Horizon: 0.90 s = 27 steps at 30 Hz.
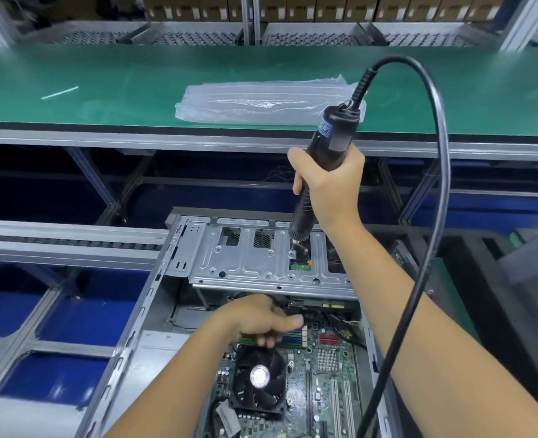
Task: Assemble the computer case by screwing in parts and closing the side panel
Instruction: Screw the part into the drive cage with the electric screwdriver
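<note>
An open grey computer case (154,298) lies on its side in front of me, motherboard (327,384) and black CPU fan (259,379) exposed. A silver drive cage (245,260) spans the case's far end. My right hand (331,181) grips a black electric screwdriver (324,153) held upright, its bit down on a screw spot at the cage's right part. My left hand (258,319) hovers inside the case above the fan, fingers loosely curled; whether they hold a small thing is hidden.
The screwdriver's thick black cable (432,216) loops over my right forearm. A green conveyor belt (103,77) behind carries a clear plastic bag (261,99). Roller rails (65,241) run at left, blue bins (72,314) below them. A dark panel (533,263) stands at right.
</note>
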Tool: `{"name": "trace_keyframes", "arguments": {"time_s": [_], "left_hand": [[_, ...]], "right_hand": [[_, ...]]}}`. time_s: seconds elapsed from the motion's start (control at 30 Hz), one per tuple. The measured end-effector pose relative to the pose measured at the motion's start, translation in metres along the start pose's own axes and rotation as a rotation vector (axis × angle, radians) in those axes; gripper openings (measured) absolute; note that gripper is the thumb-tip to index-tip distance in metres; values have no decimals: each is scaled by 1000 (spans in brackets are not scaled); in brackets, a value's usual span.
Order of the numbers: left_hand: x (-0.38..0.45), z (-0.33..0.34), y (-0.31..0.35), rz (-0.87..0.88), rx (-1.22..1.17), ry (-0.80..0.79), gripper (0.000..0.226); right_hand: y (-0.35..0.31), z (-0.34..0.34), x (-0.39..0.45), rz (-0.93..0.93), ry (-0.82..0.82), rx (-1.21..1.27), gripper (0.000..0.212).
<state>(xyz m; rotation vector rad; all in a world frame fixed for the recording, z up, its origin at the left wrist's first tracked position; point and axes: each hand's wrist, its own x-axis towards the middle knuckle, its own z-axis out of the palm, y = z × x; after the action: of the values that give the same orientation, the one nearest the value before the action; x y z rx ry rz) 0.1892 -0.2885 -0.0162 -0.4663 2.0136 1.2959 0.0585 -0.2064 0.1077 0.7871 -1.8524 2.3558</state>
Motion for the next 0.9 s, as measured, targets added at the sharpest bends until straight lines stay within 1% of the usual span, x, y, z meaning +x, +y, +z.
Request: {"name": "trace_keyframes", "arguments": {"time_s": [0.07, 0.13, 0.17, 0.23, 0.3, 0.53, 0.9], "left_hand": [[2, 4, 3, 11, -277, -32, 48], [6, 12, 8, 42, -608, -81, 39], [9, 15, 10, 50, -731, -71, 32], [12, 21, 11, 49, -873, -20, 19], [13, 23, 13, 51, -914, 22, 13], [15, 27, 17, 60, -954, 59, 9], [15, 27, 20, 64, -978, 66, 12]], "right_hand": [[1, 1, -1, -2, 1, -1, 23], [2, 3, -2, -2, -6, -10, 21], [2, 3, -2, -1, -9, -17, 20], [3, 3, -3, -2, -12, -35, 21], [3, 2, -4, -5, -8, -45, 21], [5, -1, -3, 0, 8, -59, 20], [8, 2, -5, -19, -4, -66, 20]]}}
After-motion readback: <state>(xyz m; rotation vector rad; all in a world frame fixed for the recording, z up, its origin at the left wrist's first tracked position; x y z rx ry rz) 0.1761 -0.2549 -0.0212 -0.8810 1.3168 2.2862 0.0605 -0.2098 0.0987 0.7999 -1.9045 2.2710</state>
